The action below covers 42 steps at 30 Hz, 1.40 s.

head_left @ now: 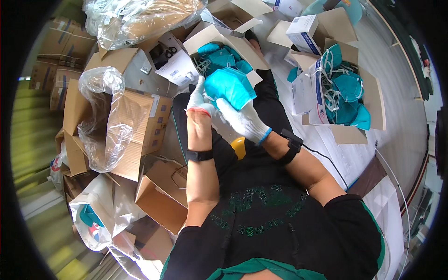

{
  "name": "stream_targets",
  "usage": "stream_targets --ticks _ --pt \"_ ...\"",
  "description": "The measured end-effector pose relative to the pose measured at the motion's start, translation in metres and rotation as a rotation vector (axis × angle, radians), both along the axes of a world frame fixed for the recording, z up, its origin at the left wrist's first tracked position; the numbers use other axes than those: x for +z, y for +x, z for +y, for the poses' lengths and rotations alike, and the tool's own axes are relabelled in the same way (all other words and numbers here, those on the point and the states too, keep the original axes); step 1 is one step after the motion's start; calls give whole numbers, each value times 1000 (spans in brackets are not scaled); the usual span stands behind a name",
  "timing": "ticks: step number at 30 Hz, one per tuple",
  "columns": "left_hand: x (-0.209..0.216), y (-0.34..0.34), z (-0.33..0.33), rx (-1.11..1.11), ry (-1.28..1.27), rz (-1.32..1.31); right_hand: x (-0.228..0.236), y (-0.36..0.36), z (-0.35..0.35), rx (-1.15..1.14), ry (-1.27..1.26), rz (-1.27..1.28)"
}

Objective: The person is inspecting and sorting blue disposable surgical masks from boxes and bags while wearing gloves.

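A teal cup-shaped face mask (229, 87) is held up over my lap, its rounded outer side showing. My left hand (200, 99), in a white knit glove with a red cuff edge, grips the mask's left edge; some of its fingers are hidden behind it. From below, my right hand (242, 120), gloved in white with a blue cuff edge, closes on the lower edge. Just beyond the mask stands an open carton of teal masks (219, 57). To the right, another open box (379, 100) holds a heap of teal masks with white straps (344, 88).
An open carton with a clear plastic liner (151, 121) stands at the left. Below it are an empty brown box (161, 198) and a white bag (114, 205) with teal items. A plastic-wrapped bundle (144, 23) lies at the far left. Black-handled scissors (171, 51) rest near the middle carton.
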<state>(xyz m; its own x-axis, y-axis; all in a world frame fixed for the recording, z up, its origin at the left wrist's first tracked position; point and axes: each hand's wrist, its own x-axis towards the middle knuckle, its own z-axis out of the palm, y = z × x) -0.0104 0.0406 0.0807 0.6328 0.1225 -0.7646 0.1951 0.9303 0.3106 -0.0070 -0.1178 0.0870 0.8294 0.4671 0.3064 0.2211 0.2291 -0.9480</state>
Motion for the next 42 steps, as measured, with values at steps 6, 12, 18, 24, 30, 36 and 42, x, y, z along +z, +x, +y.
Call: stream_targets --ticks 6,12,18,24,30,36,42 --pt "-63 13 115 150 -202 -292 37 -44 -50 -40 -280 -364" --pt "-47 0 190 -53 89 -748 51 -3 -69 286 -99 504" --pt "-45 -39 228 136 52 -590 76 -22 -65 517 -57 624" --pt "5 -15 124 201 638 -193 60 -5 -52 427 -7 1098" --pt "48 -27 4 -645 1070 -337 46 21 -47 553 127 1206" --pt "49 -37 -9 -744 909 -358 44 32 -54 452 122 1180" --pt "21 -25 -29 -8 618 -368 37 17 -40 374 114 1197"
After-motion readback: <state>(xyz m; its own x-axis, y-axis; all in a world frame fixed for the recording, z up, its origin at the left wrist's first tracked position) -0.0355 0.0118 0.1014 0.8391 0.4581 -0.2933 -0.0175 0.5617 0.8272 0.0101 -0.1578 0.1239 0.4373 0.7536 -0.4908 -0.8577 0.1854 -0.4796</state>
